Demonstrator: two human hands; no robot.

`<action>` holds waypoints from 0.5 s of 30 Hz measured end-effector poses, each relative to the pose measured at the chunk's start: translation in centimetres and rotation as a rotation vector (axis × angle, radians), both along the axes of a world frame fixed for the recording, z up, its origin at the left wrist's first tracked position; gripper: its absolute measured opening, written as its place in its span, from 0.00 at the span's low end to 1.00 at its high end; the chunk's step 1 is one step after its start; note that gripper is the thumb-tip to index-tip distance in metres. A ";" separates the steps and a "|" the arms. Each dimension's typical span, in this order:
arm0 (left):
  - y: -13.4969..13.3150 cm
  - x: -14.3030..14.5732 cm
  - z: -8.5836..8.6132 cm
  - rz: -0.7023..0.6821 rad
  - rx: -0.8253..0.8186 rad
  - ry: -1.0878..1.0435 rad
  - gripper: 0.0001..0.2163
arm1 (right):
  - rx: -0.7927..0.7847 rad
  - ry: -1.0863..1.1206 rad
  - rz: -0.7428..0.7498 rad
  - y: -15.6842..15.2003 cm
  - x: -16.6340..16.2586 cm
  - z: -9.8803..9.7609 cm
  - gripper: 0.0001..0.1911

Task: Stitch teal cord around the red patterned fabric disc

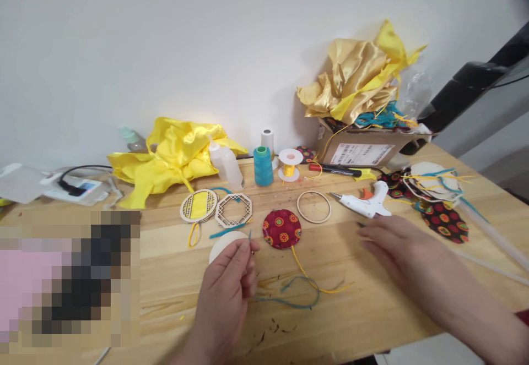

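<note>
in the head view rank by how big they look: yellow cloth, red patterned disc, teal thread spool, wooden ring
1. yellow cloth
2. red patterned disc and wooden ring, too alike to rank
3. teal thread spool, though it stands farther back

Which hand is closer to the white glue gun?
The right hand. It hovers just below the glue gun, fingers spread. The left hand is far to its left, pinching a teal cord.

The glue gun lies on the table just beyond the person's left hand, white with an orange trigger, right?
Not quite: the head view shows the white glue gun with its orange trigger lying on the table just beyond the right hand, not the left hand.
</note>
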State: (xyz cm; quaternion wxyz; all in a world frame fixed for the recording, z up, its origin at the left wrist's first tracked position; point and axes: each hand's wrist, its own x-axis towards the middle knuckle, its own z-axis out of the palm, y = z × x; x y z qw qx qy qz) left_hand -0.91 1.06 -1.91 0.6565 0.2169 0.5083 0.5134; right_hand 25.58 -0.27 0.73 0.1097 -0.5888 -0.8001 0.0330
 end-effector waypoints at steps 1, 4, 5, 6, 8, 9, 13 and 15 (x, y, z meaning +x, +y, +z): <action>0.0 0.0 0.0 0.005 0.000 -0.004 0.09 | -0.031 0.046 0.106 0.7 -1.8 0.2 0.11; 0.0 -0.1 0.0 0.007 0.011 -0.016 0.09 | -0.063 0.124 0.368 2.8 -6.6 -0.3 0.09; 0.0 -0.1 0.0 0.006 0.017 -0.019 0.09 | -0.047 0.136 0.431 3.4 -7.8 -0.7 0.08; 0.0 -0.1 0.1 0.005 0.021 -0.022 0.09 | -0.033 0.135 0.488 4.0 -8.8 -1.1 0.07; 0.0 -0.2 0.1 0.006 0.021 -0.025 0.09 | -0.012 0.103 0.576 5.0 -10.1 -1.5 0.06; 0.0 -0.2 0.2 0.008 0.019 -0.026 0.09 | -0.010 0.074 0.611 5.4 -10.4 -1.6 0.07; 0.0 -0.3 0.1 0.007 0.006 -0.039 0.09 | 0.014 -0.075 0.687 6.7 -11.0 -1.1 0.07; 0.1 -0.3 0.1 0.004 -0.002 -0.055 0.09 | 0.031 -0.143 0.723 7.0 -11.3 -0.7 0.06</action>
